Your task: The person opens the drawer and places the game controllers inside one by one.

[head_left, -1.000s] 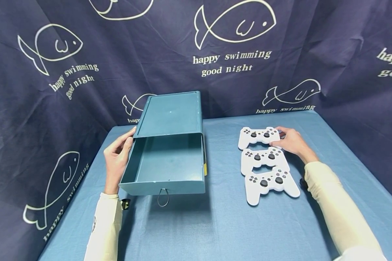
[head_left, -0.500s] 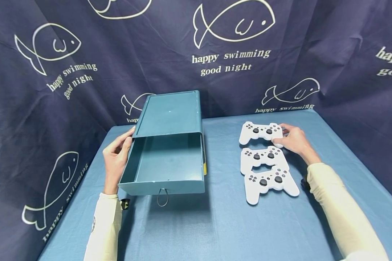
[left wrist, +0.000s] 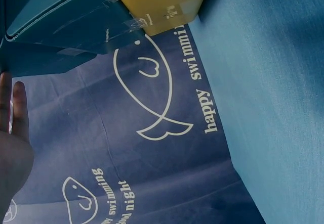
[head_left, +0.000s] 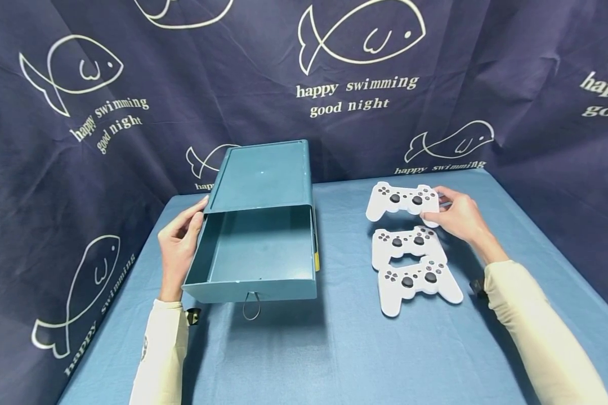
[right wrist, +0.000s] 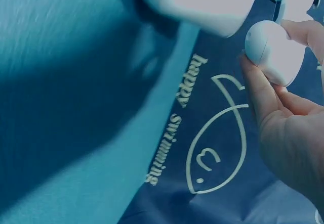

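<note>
Blue-green drawer [head_left: 263, 253] stands open — white controller [head_left: 405, 204] held up.

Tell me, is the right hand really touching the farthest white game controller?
Touching. The right wrist view shows it plainly: the right hand pinches one end of the farthest white game controller between thumb and fingers.

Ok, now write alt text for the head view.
A right hand holds a white game controller by one end, beyond two more white controllers on a blue cloth. The left hand touches the side of a blue-green box, its drawer pulled open.
</note>
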Motion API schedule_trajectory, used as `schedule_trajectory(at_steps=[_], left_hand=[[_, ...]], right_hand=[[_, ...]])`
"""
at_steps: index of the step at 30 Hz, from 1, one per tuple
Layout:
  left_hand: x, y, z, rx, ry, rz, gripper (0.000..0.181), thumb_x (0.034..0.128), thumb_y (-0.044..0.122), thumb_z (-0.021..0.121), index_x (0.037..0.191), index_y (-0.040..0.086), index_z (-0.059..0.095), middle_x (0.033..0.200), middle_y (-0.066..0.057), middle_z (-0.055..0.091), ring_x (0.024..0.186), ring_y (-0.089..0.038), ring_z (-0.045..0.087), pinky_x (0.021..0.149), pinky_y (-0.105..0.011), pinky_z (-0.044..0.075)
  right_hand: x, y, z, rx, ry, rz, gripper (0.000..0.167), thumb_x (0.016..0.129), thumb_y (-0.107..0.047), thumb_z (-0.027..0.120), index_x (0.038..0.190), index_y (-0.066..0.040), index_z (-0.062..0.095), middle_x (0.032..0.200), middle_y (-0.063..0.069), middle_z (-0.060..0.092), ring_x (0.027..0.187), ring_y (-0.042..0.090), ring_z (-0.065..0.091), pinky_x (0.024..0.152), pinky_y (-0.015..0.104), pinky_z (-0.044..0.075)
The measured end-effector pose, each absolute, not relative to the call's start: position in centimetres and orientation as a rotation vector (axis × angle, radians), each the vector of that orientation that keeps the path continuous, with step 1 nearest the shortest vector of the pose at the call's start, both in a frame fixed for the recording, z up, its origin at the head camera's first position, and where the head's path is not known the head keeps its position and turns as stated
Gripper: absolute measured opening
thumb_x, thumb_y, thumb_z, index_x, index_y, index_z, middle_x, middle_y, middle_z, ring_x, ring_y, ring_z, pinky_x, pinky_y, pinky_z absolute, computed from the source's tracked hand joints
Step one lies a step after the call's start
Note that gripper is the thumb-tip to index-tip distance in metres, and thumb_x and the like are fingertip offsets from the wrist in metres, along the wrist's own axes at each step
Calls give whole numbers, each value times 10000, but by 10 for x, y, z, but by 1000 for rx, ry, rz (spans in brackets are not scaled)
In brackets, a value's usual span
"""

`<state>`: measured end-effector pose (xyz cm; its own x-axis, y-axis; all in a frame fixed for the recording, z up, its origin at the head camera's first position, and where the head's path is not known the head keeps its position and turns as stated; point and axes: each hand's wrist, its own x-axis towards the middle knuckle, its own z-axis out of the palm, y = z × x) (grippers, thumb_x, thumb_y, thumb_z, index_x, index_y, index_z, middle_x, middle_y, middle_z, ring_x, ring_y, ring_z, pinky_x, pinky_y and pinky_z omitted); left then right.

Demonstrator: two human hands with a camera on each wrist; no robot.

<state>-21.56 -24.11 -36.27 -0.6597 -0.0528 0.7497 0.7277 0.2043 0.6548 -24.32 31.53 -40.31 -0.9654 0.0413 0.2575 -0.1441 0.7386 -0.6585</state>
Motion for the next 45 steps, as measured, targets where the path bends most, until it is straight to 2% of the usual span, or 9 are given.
schedule_trajectory(at_steps=[2, 5, 11, 17, 25, 37, 45], left_hand=[[-216, -241, -363, -631, -1825, -1526, 283, 1007, -66, 616, 1279, -73, 693, 1278, -136, 707, 1003, -99, 715, 843, -199, 518], [-216, -241, -363, -634, -1819, -1531, 282, 1004, -70, 617, 1275, -73, 695, 1276, -136, 708, 1019, -108, 714, 854, -204, 519], [-217, -242, -363, -636, -1811, -1524, 280, 1000, -74, 623, 1270, -79, 695, 1269, -138, 711, 1016, -105, 714, 850, -200, 518], [-217, -243, -363, -619, -1820, -1523, 283, 1007, -53, 625, 1280, -59, 699, 1260, -122, 718, 973, -94, 716, 824, -196, 517], [-217, -242, -363, -612, -1833, -1527, 286, 1005, -59, 625, 1282, -60, 697, 1255, -117, 721, 951, -82, 715, 808, -191, 516], [-217, -242, -364, -610, -1826, -1541, 282, 1004, -59, 625, 1277, -68, 696, 1252, -114, 723, 953, -86, 716, 810, -193, 519], [-217, -242, -364, -616, -1826, -1532, 280, 1008, -47, 627, 1278, -59, 700, 1252, -112, 723, 937, -81, 716, 797, -192, 517]], right_hand=[[-238, 311, -399, 81, -2672, 1060, 559, 848, -190, 845, 1328, -7, 624, 1044, 251, 714, 924, 317, 666, 679, 187, 458], [-229, 305, -390, 72, -2660, 1103, 568, 853, -199, 843, 1346, -22, 622, 1094, 247, 703, 904, 247, 648, 651, 149, 459], [-211, 292, -373, 62, -2670, 1188, 603, 870, -229, 833, 1401, -65, 599, 1198, 226, 669, 938, 188, 634, 683, 153, 477], [-195, 280, -361, 106, -2660, 1212, 614, 861, -223, 850, 1408, -104, 598, 1194, 175, 650, 943, 163, 637, 728, 152, 465], [-176, 269, -352, 169, -2612, 1231, 609, 837, -183, 861, 1387, -95, 616, 1154, 151, 655, 877, 20, 628, 763, 146, 442], [-154, 252, -334, 248, -2558, 1274, 625, 831, -152, 867, 1401, -100, 616, 1145, 130, 648, 873, -31, 642, 751, 126, 458], [-142, 238, -317, 269, -2562, 1290, 631, 838, -171, 869, 1415, -140, 615, 1159, 112, 652, 893, 7, 661, 731, 145, 476]])
